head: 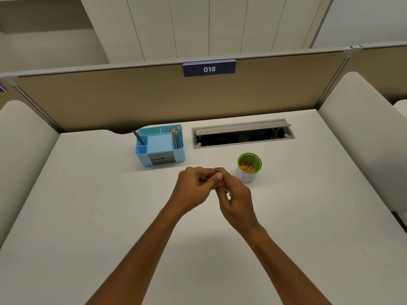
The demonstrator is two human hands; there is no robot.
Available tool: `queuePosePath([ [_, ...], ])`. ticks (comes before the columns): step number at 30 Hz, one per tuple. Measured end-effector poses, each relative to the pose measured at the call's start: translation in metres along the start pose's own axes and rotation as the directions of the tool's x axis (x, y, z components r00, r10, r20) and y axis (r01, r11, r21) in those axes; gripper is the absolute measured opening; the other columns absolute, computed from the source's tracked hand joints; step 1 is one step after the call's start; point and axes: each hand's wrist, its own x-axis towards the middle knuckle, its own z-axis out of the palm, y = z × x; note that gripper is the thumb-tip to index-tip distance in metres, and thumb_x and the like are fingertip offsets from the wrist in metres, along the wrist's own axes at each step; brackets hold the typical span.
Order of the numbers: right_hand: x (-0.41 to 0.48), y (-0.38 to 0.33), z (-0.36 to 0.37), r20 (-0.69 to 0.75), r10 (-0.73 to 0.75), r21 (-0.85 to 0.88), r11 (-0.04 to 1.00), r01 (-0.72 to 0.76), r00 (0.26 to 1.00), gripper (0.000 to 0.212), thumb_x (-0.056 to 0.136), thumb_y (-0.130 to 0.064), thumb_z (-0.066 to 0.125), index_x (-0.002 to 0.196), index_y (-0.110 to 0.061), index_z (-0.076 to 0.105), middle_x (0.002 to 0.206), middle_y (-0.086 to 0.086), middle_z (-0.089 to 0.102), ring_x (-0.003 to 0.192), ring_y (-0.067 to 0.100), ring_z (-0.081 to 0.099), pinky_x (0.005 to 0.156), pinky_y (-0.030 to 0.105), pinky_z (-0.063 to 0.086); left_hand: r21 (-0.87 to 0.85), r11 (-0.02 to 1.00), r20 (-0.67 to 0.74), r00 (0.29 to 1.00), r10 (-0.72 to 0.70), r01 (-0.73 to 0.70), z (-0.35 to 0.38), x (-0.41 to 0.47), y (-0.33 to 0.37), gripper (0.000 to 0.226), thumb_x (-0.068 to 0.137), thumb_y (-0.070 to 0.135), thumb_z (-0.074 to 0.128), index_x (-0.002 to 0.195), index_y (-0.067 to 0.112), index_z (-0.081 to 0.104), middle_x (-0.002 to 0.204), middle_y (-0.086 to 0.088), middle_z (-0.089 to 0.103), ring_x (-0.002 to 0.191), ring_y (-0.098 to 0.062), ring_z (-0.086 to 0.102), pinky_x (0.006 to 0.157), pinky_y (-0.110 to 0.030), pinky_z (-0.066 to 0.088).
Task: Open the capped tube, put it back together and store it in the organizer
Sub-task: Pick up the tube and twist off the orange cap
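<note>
Above matte desk [88, 205] | both hands [217, 188] pinch slim orange tube [221, 177]

Desk top [110, 205]: smooth, matt off-white laminate, no visible grain.
Organizer [160, 145]: light blue moulded plastic, smooth with a soft sheen; a dark grey plastic panel on its near face.
Pencils [176, 137] in the organizer's right compartment: dark painted shafts with orange ends.
Cable hatch [242, 133], far right of the organizer: grey brushed-looking metal frame and flap, matt.
Cup [249, 167]: glossy green rim and interior, white paper-like outer wall, filled with small orange pieces.
Partition [154, 100]: tan, matt, cloth-like panel in a pale metal frame.
Number plate [209, 68]: glossy dark blue plastic.
Side dividers [356, 119]: smooth, matt cream surface.
</note>
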Motion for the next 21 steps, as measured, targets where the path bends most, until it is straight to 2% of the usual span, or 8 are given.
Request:
queuePosePath([
  [2, 0.000, 0.000, 0.000, 0.026, 0.021, -0.011, 1.000, -0.021, 0.999, 0.039, 0.104, -0.031, 0.048, 0.142, -0.020, 0.052, 0.115, 0.002, 0.072, 0.103, 0.016, 0.067, 0.085, 0.036, 0.060, -0.031, 0.999, -0.013, 1.000, -0.013, 0.012, 0.001, -0.001, 0.001, 0.025, 0.093, 0.031, 0.068, 0.111, 0.017, 0.077, 0.090, 0.004, 0.076, 0.071, 0.003, 0.070, 0.068, -0.003, 0.050],
  [4, 0.002, -0.001, -0.004, 0.076, 0.073, 0.003, 0.997, -0.073, 0.994, 0.041, 0.104, -0.034, 0.046, 0.142, -0.020, 0.048, 0.121, 0.001, 0.070, 0.109, 0.014, 0.067, 0.092, 0.037, 0.059, -0.097, 0.994, -0.037, 0.998, -0.046, 0.042, 0.002, -0.001, 0.000, 0.022, 0.091, 0.033, 0.070, 0.104, 0.018, 0.079, 0.084, 0.008, 0.077, 0.071, 0.003, 0.072, 0.068, -0.007, 0.054],
  [6, 0.003, -0.002, -0.009, 0.125, 0.115, 0.004, 0.993, -0.117, 0.985, 0.045, 0.102, -0.039, 0.045, 0.143, -0.022, 0.042, 0.118, 0.002, 0.071, 0.105, 0.014, 0.069, 0.091, 0.036, 0.060, -0.184, 0.979, -0.039, 0.995, -0.092, 0.083, 0.003, -0.002, -0.002, 0.022, 0.088, 0.038, 0.072, 0.098, 0.021, 0.081, 0.086, 0.003, 0.080, 0.079, -0.010, 0.075, 0.075, -0.019, 0.060],
  [8, 0.003, -0.002, -0.014, 0.155, 0.085, -0.014, 0.996, -0.084, 0.984, 0.038, 0.103, -0.038, 0.047, 0.138, -0.023, 0.044, 0.109, 0.001, 0.072, 0.094, 0.015, 0.070, 0.082, 0.039, 0.062, -0.250, 0.961, -0.022, 0.992, -0.126, 0.117, 0.003, -0.004, -0.004, 0.028, 0.083, 0.047, 0.072, 0.096, 0.025, 0.081, 0.088, 0.001, 0.081, 0.082, -0.017, 0.076, 0.079, -0.029, 0.063],
  [11, 0.002, -0.004, -0.017, 0.198, 0.030, -0.004, 1.000, -0.030, 0.980, 0.024, 0.105, -0.031, 0.047, 0.127, -0.022, 0.049, 0.108, -0.003, 0.070, 0.095, 0.016, 0.070, 0.080, 0.040, 0.061, -0.264, 0.955, 0.017, 0.991, -0.136, 0.136, 0.003, -0.009, -0.005, 0.027, 0.078, 0.052, 0.073, 0.096, 0.033, 0.080, 0.086, 0.007, 0.081, 0.079, -0.013, 0.076, 0.075, -0.025, 0.061],
  [15, 0.000, -0.006, -0.017, 0.245, 0.014, 0.028, 0.999, -0.022, 0.969, 0.021, 0.105, -0.028, 0.047, 0.124, -0.021, 0.049, 0.110, -0.004, 0.069, 0.099, 0.014, 0.070, 0.086, 0.038, 0.060, -0.222, 0.966, 0.030, 0.991, -0.130, 0.134, 0.003, -0.013, -0.007, 0.026, 0.085, 0.043, 0.073, 0.103, 0.026, 0.080, 0.087, 0.005, 0.082, 0.078, -0.011, 0.076, 0.076, -0.023, 0.060],
  [18, -0.002, -0.005, -0.015, 0.219, -0.032, -0.028, 0.999, 0.039, 0.975, 0.027, 0.104, -0.030, 0.043, 0.127, -0.019, 0.052, 0.110, -0.004, 0.070, 0.096, 0.013, 0.070, 0.082, 0.036, 0.060, -0.206, 0.973, 0.007, 0.994, -0.108, 0.107, 0.003, -0.017, -0.005, 0.021, 0.087, 0.041, 0.071, 0.098, 0.026, 0.081, 0.081, 0.007, 0.080, 0.075, -0.006, 0.075, 0.070, -0.012, 0.056],
  [21, -0.004, -0.004, -0.012, 0.151, -0.067, -0.125, 0.988, 0.086, 0.986, 0.037, 0.103, -0.038, 0.040, 0.130, -0.019, 0.056, 0.111, -0.005, 0.075, 0.092, 0.011, 0.072, 0.076, 0.031, 0.061, -0.203, 0.974, 0.004, 0.995, -0.097, 0.096, 0.002, -0.018, -0.005, 0.020, 0.089, 0.040, 0.070, 0.096, 0.025, 0.082, 0.080, 0.004, 0.080, 0.075, -0.007, 0.075, 0.070, -0.012, 0.055],
])
